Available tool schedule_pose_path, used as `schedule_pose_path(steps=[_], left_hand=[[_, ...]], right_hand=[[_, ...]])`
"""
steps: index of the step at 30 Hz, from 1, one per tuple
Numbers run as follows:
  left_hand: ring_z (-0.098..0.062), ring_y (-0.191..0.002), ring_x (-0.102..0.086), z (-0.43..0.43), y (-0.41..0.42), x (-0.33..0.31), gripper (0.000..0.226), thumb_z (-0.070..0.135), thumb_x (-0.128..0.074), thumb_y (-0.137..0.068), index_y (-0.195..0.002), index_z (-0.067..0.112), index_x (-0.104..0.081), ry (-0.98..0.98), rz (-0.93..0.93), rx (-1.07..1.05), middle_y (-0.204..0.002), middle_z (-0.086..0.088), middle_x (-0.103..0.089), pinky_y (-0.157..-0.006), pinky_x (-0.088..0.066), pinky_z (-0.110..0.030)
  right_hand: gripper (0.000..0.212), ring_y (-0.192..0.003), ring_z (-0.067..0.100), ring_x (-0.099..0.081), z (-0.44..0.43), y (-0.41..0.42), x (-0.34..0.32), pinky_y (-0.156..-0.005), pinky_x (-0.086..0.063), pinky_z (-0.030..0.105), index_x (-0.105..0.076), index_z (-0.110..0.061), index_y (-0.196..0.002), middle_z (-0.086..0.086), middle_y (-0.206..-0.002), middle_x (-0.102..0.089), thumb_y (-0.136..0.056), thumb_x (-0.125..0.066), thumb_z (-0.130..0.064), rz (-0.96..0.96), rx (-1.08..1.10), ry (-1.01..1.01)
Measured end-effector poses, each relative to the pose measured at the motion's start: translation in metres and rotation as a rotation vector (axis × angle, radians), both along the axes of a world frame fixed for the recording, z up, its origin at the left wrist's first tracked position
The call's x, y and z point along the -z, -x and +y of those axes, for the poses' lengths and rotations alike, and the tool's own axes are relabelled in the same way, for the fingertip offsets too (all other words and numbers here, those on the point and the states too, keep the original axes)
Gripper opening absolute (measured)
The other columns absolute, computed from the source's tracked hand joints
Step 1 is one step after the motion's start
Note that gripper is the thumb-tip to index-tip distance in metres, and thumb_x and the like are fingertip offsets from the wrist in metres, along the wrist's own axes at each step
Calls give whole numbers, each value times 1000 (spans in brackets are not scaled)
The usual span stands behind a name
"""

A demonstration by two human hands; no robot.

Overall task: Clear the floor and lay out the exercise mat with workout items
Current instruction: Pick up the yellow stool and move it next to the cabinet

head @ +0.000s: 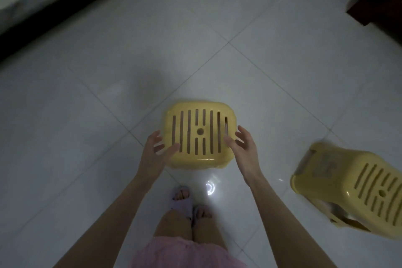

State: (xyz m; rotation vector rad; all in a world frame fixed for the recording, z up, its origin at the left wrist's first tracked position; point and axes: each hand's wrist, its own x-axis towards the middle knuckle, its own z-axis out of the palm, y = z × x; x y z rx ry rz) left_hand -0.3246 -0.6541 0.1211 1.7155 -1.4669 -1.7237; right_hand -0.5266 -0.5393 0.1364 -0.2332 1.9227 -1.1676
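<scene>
Reaching down, the left hand (157, 148) and right hand (241, 143), fingers spread and holding nothing, flank the near corners of a yellow slatted stool (193, 132) standing on the tiled floor (87, 115), both equally near it. Its slats run near to far, and a second yellow stool (356, 191) lies tipped at the right.

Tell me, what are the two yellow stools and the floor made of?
The yellow stool in front and the other stool look like moulded plastic: one-piece, slotted tops, slight sheen. The floor looks like glazed ceramic tile: glossy, reflecting a light, with thin grout lines.
</scene>
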Motion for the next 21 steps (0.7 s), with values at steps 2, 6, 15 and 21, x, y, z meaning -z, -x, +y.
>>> schedule_pose_path(steps=[2, 6, 15, 21], left_hand=[[-14, -113, -50, -8, 6, 42, 70, 34, -73, -78, -138, 23, -37, -6, -2, -15, -126, 6, -46, -75, -43, -18], [-13, -124, -42, -12, 12, 119, 79, 37, -75, -77, -141, 22, -33, 12, -32, 9, -142, 2, -38, -100, -42, -39], [-5, -123, -37, -30, 13, 207, 104, 48, -78, -65, -147, 40, -14, 91, 5, 4, -140, 21, -31, -98, -35, -31], [-2, -120, -43, -38, 6, 189, 98, 32, -80, -69, -147, 37, -20, 135, 34, -55, -134, 25, -36, -92, -36, -22]], right_hand=[[72, -126, 16, -44, -5, 8, 42, -98, -44, 34, -38, -27, -141, -5, -141, -44, -79, -71, -41, 13, -1, -25], [86, -138, 18, -29, -7, 21, 119, -112, -31, 46, -26, -29, -147, -4, -152, -29, -76, -72, -46, 70, -30, -62], [102, -127, 19, -46, -15, 45, 209, -101, -43, 40, -13, -36, -150, -3, -144, -43, -70, -76, -47, 160, -119, -56], [98, -127, 16, -45, -22, 40, 194, -96, -40, 29, -13, -34, -151, -4, -146, -42, -76, -76, -36, 226, -125, -26]])
